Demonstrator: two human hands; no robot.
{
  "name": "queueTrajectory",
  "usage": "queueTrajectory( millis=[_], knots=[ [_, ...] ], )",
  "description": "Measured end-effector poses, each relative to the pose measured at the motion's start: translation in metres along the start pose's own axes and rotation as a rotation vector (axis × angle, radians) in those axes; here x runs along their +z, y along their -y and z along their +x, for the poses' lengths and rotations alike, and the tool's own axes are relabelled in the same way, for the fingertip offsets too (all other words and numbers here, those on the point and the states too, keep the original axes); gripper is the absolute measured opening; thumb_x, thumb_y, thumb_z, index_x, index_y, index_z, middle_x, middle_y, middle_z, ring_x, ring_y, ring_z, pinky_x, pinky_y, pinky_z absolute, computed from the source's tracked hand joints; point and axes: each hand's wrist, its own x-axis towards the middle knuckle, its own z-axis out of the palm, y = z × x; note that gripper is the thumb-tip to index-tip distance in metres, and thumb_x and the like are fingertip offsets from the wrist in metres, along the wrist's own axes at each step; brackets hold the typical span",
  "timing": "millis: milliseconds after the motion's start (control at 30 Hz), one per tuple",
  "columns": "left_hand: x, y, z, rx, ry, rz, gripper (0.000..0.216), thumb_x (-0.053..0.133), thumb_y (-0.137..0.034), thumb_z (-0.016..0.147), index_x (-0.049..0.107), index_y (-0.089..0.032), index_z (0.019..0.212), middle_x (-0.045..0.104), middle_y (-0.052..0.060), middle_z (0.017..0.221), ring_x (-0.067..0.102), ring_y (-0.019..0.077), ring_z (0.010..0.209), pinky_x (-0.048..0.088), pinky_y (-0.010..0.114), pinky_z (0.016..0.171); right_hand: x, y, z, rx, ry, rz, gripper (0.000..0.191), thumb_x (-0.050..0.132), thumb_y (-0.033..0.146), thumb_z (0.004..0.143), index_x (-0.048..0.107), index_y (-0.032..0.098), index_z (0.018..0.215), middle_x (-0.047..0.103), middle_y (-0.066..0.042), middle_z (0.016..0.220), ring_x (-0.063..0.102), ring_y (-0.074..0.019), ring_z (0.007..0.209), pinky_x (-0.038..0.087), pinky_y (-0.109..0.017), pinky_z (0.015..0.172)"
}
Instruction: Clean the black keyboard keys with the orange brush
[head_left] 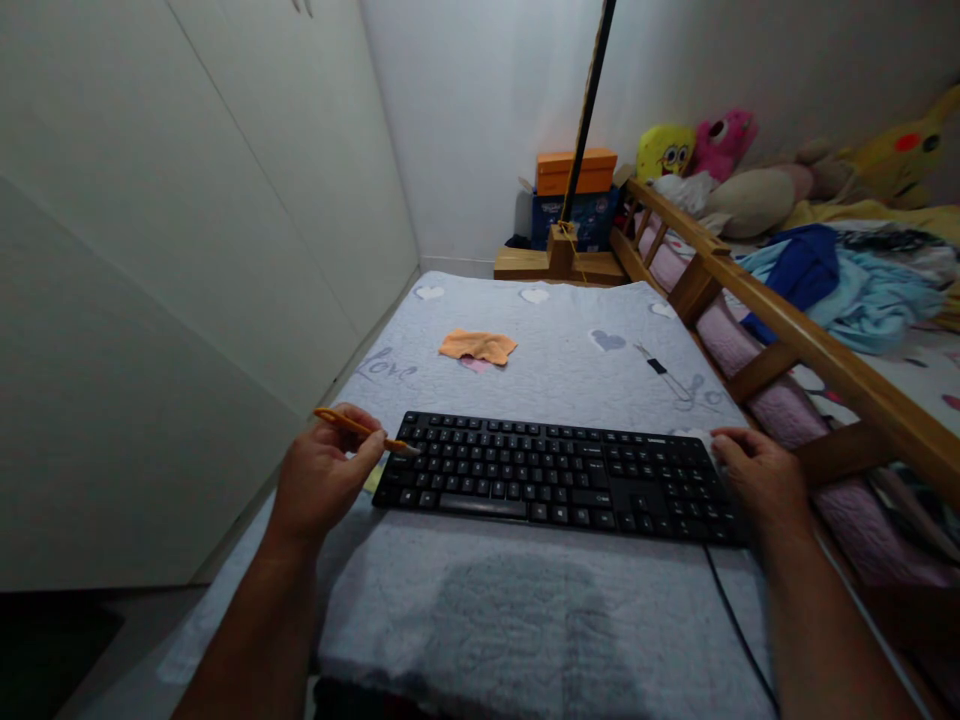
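Observation:
A black keyboard (pixel 555 480) lies across the cloth-covered surface in front of me. My left hand (pixel 322 480) pinches a thin orange brush (pixel 349 421) at the keyboard's left end. The brush's pale tip reaches over the leftmost keys. At the opposite end, my right hand (pixel 761 482) grips the keyboard's right edge, fingertips at its upper corner; the fingers' undersides are hidden. A bit of something yellow (pixel 373 480) shows beside the keyboard's left edge, partly covered.
Beyond the keyboard lie an orange cloth (pixel 478 347) and a wire tool with a black grip (pixel 657 367). A cable (pixel 731 610) runs from the keyboard toward me. A wooden bed rail (pixel 817 310) borders the right side; a white cabinet (pixel 187 300) stands left.

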Motion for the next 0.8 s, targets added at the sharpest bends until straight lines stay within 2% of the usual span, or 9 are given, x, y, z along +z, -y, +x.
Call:
queueTrajectory(
  millis=[133, 367, 467, 667, 800],
  knots=[
    [0.002, 0.004, 0.001, 0.002, 0.014, 0.003, 0.019, 0.065, -0.042, 0.074, 0.064, -0.023, 0.074, 0.07, 0.0, 0.068, 0.068, 0.0187, 0.063, 0.051, 0.028, 0.062, 0.0, 0.002, 0.0, -0.009, -0.007, -0.001, 0.033, 0.061, 0.045, 0.066, 0.074, 0.021, 0.084, 0.071, -0.006, 0.076, 0.064, -0.0258, 0.071, 0.05, -0.039, 0.073],
    [-0.009, 0.0, 0.001, 0.04, -0.093, 0.221, 0.016, 0.062, -0.039, 0.074, 0.065, -0.023, 0.075, 0.069, -0.001, 0.064, 0.065, 0.0183, 0.056, 0.051, 0.029, 0.062, 0.0, 0.001, 0.0, -0.03, -0.015, 0.021, 0.031, 0.061, 0.044, 0.066, 0.074, 0.021, 0.081, 0.072, -0.005, 0.075, 0.064, -0.0257, 0.072, 0.051, -0.039, 0.074],
    [-0.011, -0.004, 0.0, 0.056, -0.102, 0.203, 0.017, 0.062, -0.04, 0.076, 0.065, -0.023, 0.075, 0.07, -0.001, 0.066, 0.066, 0.0182, 0.058, 0.051, 0.028, 0.062, 0.0, -0.001, 0.002, -0.039, -0.018, 0.012, 0.032, 0.06, 0.045, 0.066, 0.075, 0.021, 0.081, 0.072, -0.006, 0.075, 0.064, -0.0257, 0.071, 0.051, -0.039, 0.074],
    [-0.006, 0.0, 0.0, 0.062, -0.002, 0.109, 0.018, 0.064, -0.041, 0.076, 0.065, -0.024, 0.075, 0.071, 0.0, 0.068, 0.069, 0.0192, 0.063, 0.051, 0.027, 0.06, 0.0, -0.004, 0.002, -0.053, -0.02, 0.012, 0.031, 0.061, 0.045, 0.068, 0.074, 0.021, 0.082, 0.072, -0.005, 0.075, 0.065, -0.0252, 0.071, 0.051, -0.038, 0.073],
    [-0.008, 0.004, 0.003, 0.034, -0.056, 0.168, 0.016, 0.064, -0.04, 0.075, 0.064, -0.024, 0.075, 0.07, 0.0, 0.065, 0.068, 0.0203, 0.06, 0.052, 0.029, 0.061, 0.0, -0.003, 0.001, -0.067, -0.017, -0.001, 0.031, 0.062, 0.044, 0.068, 0.075, 0.021, 0.082, 0.072, -0.005, 0.074, 0.065, -0.0253, 0.071, 0.052, -0.038, 0.074]
  ],
)
